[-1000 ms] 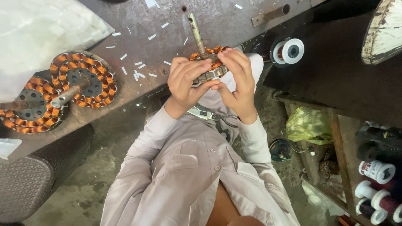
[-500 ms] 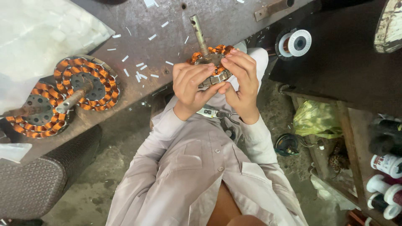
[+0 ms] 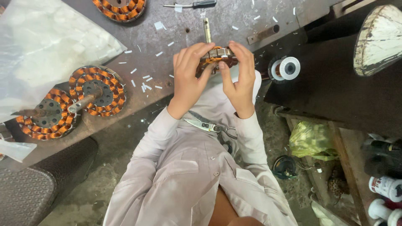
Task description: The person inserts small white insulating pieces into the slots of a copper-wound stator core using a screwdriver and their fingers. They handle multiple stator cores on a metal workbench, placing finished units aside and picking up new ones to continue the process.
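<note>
Raised hands now mostly hide stator, seemingly.

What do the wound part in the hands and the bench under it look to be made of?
Wound stator, held between left hand and right hand: shiny orange coils, seemingly enamelled copper wire, on a grey metal-looking core with a dull steel-like shaft. Bench: grey, scuffed and stained, probably bare metal sheet, though painted board is possible.

The person wears a pale, beige-pink long-sleeved shirt, loose and creased, with a row of small round buttons down the front placket. Both sleeves run to the wrists. The hands beyond the cuffs are bare, without gloves.
</note>
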